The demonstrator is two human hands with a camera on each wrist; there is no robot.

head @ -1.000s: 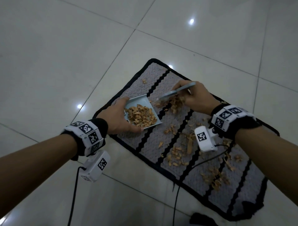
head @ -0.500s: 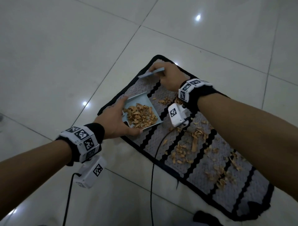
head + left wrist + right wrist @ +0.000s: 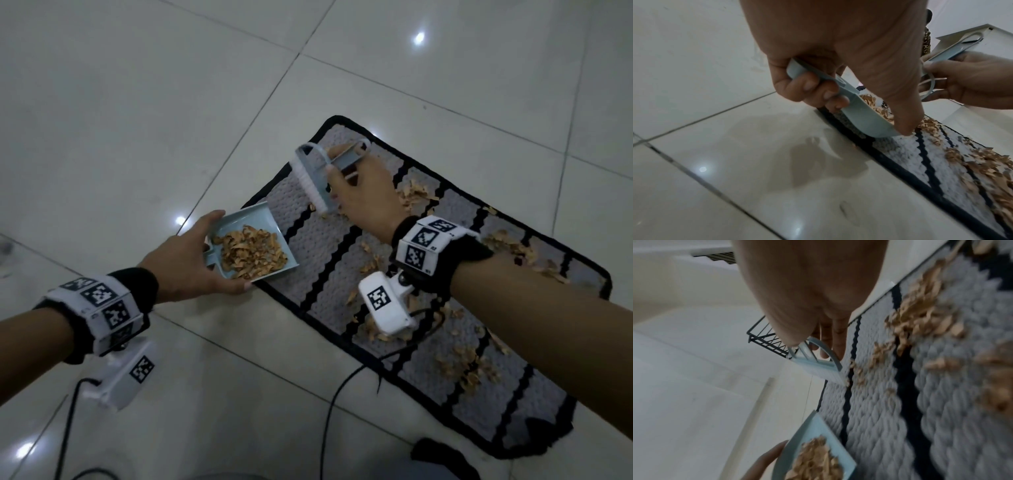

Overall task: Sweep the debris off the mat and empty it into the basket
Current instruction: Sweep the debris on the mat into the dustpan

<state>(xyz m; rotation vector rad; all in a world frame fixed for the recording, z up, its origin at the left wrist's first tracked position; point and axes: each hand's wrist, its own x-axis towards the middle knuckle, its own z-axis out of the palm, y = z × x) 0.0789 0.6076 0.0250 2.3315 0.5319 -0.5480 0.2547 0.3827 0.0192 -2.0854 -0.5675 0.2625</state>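
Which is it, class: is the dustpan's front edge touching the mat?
Touching. The left wrist view shows the dustpan lip resting on the mat edge, no gap beneath.

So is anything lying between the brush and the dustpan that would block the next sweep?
Nothing visible does. Between the brush in the right hand and the dustpan held by the left hand lies only bare mat, with a few scraps of debris beside the bristles.
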